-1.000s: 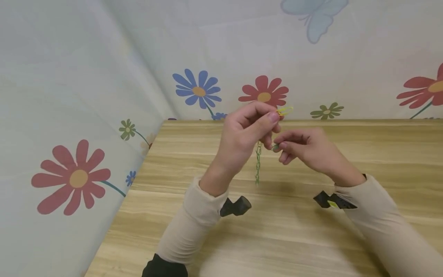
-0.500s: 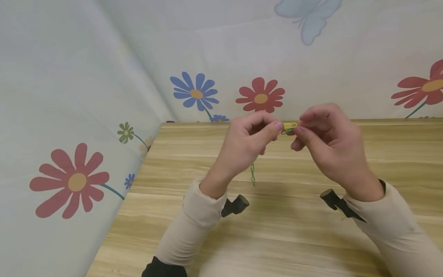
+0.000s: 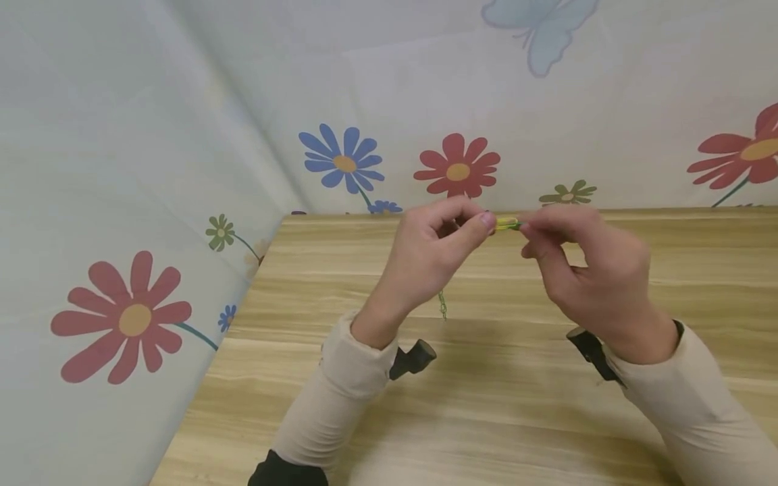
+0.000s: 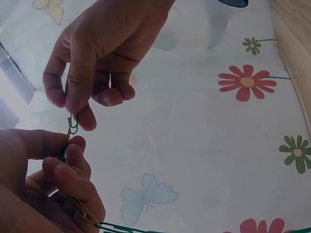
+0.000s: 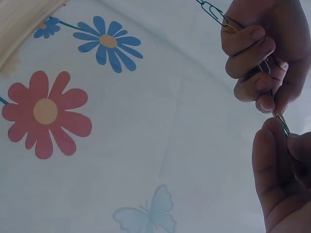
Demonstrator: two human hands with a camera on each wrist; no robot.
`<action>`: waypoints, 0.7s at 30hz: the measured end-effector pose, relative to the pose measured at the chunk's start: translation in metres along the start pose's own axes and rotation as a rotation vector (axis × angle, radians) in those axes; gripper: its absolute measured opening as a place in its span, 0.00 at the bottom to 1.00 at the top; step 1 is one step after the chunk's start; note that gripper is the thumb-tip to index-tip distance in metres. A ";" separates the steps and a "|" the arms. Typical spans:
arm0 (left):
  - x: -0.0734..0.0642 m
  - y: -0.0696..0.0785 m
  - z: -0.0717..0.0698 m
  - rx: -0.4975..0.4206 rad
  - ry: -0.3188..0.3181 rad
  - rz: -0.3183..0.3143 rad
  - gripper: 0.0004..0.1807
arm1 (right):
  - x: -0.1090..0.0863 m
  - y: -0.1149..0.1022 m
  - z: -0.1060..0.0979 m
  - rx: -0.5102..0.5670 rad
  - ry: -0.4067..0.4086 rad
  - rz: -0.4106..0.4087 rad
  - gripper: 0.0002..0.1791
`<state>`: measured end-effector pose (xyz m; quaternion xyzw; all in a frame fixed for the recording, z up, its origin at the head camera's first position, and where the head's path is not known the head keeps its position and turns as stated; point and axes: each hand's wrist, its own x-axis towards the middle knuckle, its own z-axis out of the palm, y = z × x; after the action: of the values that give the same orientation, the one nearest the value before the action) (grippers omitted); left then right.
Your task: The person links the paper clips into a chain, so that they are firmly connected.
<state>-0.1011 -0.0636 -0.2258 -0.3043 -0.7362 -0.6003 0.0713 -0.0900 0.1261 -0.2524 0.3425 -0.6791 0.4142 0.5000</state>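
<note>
My left hand [image 3: 428,253] pinches a yellow paper clip [image 3: 506,223] between thumb and index finger above the table. From that hand hangs a chain of linked paper clips [image 3: 443,307], mostly green; its upper part is hidden by the fingers. In the right wrist view, the curled fingers of the left hand lie around part of the chain [image 5: 212,12]. My right hand [image 3: 598,277] faces it and pinches a green paper clip [image 4: 74,127] against the yellow one. Whether the two clips are hooked together I cannot tell.
Below the hands lies a wood-grain table [image 3: 486,418]. Behind and left of it hangs a pale cloth [image 3: 389,88] printed with flowers and a butterfly. Black wrist cameras [image 3: 413,359] stick out from both sleeves.
My right hand has risen from beside the chain to the yellow clip, bringing the green clip against it. Since half a second ago it has turned, and the clips overlap more closely.
</note>
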 end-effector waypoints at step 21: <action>0.005 -0.004 0.000 -0.029 -0.439 -0.139 0.06 | 0.025 0.017 -0.040 -0.076 -0.072 0.326 0.05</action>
<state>-0.1074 -0.0627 -0.2272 -0.3774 -0.7444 -0.5337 -0.1364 -0.0959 0.1681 -0.2257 0.2233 -0.7582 0.4512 0.4142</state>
